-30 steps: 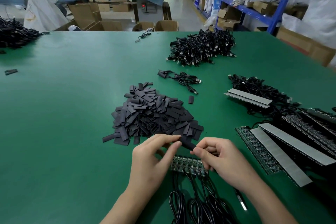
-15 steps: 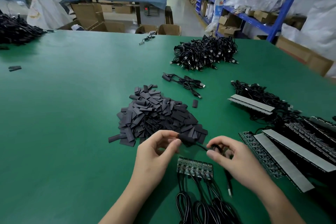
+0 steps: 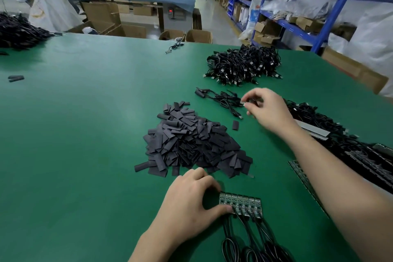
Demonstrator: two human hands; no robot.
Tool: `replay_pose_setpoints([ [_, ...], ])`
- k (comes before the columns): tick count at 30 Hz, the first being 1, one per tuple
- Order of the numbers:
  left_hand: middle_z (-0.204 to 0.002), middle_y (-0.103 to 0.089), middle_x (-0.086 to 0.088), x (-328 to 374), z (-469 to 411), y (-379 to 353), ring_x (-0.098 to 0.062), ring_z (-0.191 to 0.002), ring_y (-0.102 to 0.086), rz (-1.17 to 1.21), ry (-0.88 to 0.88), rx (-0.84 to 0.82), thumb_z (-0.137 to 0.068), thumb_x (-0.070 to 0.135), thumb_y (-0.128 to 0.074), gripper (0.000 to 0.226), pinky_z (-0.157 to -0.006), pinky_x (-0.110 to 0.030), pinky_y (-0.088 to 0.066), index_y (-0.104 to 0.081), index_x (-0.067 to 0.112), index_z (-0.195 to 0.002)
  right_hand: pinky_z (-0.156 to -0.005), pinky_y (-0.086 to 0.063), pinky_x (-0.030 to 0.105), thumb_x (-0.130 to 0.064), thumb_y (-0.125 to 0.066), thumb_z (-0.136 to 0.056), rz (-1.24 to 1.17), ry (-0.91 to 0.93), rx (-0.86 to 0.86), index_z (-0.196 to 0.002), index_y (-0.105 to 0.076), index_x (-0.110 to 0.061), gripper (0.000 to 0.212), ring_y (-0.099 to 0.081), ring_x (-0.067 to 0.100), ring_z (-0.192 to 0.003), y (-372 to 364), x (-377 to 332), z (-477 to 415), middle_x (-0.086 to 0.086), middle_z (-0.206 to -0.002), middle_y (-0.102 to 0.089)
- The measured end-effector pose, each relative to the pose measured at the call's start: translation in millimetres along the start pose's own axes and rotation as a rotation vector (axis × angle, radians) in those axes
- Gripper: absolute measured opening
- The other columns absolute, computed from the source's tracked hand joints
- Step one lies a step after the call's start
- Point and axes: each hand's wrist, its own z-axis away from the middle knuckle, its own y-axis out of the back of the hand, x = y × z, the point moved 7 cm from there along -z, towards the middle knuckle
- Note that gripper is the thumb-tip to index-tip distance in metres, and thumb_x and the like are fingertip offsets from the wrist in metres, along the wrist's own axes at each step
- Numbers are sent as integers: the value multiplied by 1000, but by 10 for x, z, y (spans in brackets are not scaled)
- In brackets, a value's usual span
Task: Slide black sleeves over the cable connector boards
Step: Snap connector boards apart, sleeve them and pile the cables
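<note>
While left hand (image 3: 191,200) grips boards (image 3: 242,203), right hand (image 3: 268,110) has carried cable (image 3: 225,100) away.

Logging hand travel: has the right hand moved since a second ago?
Yes. The right hand went from the near edge of the sleeve pile to its far side, pinching a cable plug.

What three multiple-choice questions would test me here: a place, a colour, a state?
1. Where is the pile of black sleeves? A) just beyond the left hand B) on the floor C) in a drawer
2. What colour is the table? A) red B) green C) white
3. What is the left hand doing? A) lying flat B) holding scissors C) gripping the connector boards
Answers: 1 A, it lies ahead of the knuckles; 2 B, green all round; 3 C, thumb and fingers clamp the row.
</note>
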Motion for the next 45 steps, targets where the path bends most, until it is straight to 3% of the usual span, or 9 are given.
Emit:
replay_pose_setpoints([
  [2, -103, -51, 24, 3, -9, -2, 3, -100, -44, 45, -5, 11, -78, 81, -60, 50, -92, -21, -40, -57, 40, -106, -79, -50, 12, -4, -65, -98, 103, 74, -56, -99, -69, -22, 18, -68, 10, -84, -146, -98, -334, 3, -113, -59],
  [5, -92, -58, 24, 9, -27, -13, 0, -92, -53, 209, 11, 17, -80, 65, -72, 35, -84, -22, -45, -53, 39, -95, -99, -49, 36, -2, -68, -96, 228, 173, -95, -100, -73, -19, 19, -59, 19, -101, -299, -196, -760, 2, -111, -57],
  [7, -87, -64, 20, 10, -40, -46, -4, -85, -61, 384, 41, -2, -84, 49, -77, 27, -79, -24, -50, -55, 35, -92, -101, -47, 40, -7, -71, -95, 294, 214, -144, -105, -74, -19, 16, -56, 19, -106, -397, -220, -936, -1, -112, -54],
  [14, -82, -67, 11, -33, -69, -92, 0, -75, -62, 628, 78, 3, -87, 34, -79, 17, -76, -18, -49, -62, 34, -91, -87, -54, 37, -20, -67, -99, 425, 127, -194, -104, -75, -22, 10, -62, 20, -98, -675, 141, -551, 3, -114, -66],
  [22, -77, -67, 5, 1, -67, -88, -10, -74, -63, 782, 108, -10, -86, 20, -83, 13, -77, -30, -52, -71, 24, -91, -100, -51, 40, -21, -59, -104, 419, 75, -214, -123, -74, -16, 25, -61, 23, -119, -655, 415, 206, 2, -126, -67],
  [26, -75, -66, 5, 14, -60, -73, -9, -71, -60, 884, 131, -22, -85, 12, -83, 13, -72, -21, -50, -73, 13, -92, -105, -46, 37, -19, -58, -104, 248, 32, -233, -127, -71, -18, 27, -59, 18, -124, -521, 337, 545, -2, -131, -67],
  [29, -76, -68, 2, -9, -50, -67, -10, -71, -62, 950, 181, -2, -81, 13, -84, 15, -70, -20, -50, -73, 11, -92, -91, -46, 21, -29, -59, -104, 8, 15, -135, -118, -74, -25, 21, -61, 4, -113, -292, 147, 893, -13, -119, -70],
  [34, -74, -69, -1, 4, -41, -41, -12, -68, -62, 1014, 185, 35, -75, 22, -82, 20, -69, -21, -52, -75, 12, -90, -67, -45, 9, -43, -69, -96, -210, -35, -493, -93, -76, -36, 11, -66, -9, -78, -427, -147, 1570, -23, -85, -74],
  [45, -72, -69, -3, -17, -4, -66, -10, -64, -59, 1009, 250, -22, -75, 33, -80, 20, -63, -17, -48, -81, 16, -86, -69, -45, 12, -28, -76, -93, -270, -2, -445, -84, -75, -33, 11, -66, -3, -75, -538, -112, 1654, -16, -79, -73],
])
